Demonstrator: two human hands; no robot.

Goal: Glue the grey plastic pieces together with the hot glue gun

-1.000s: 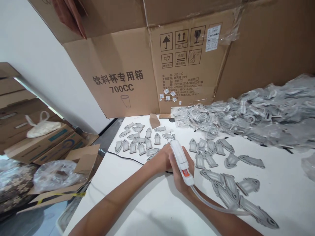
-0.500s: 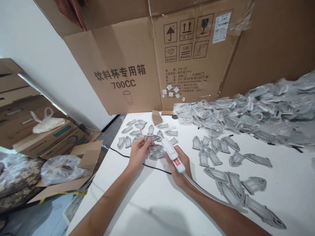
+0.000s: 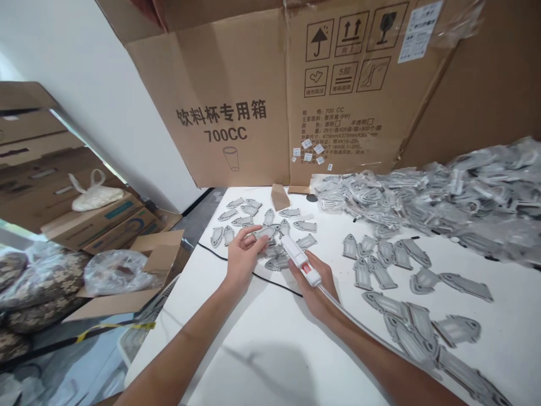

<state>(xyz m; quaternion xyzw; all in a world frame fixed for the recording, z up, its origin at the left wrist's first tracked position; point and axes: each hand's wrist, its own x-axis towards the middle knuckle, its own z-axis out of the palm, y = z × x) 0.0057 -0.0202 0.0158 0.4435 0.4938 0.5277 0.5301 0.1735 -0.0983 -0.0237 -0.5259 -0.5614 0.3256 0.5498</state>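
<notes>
My left hand (image 3: 243, 254) pinches a flat grey plastic piece (image 3: 266, 232) with a pointed end, between thumb and fingers, just above the other pieces. Wrapped in my right hand (image 3: 320, 282) is a white corded handheld tool (image 3: 296, 254) with a red part on its handle. Its tip points at the piece in my left hand; whether they touch I cannot tell. Under and around both hands lie several similar grey pieces (image 3: 305, 226), some overlapping. The tool's pale cable (image 3: 359, 318) runs along my right forearm.
More grey pieces (image 3: 382, 273) spread over the white table (image 3: 236, 349) on the right. Behind them is a heap of pieces in clear plastic bags (image 3: 465, 183). A large cardboard box (image 3: 236, 67) stands at the back. A black cord (image 3: 276, 285) crosses the table; open cartons (image 3: 169, 248) sit at left.
The view has shifted slightly, moving the scene right. My left hand's fingers have spread a little around the grey piece, which has turned. The white tool stays in my right hand.
</notes>
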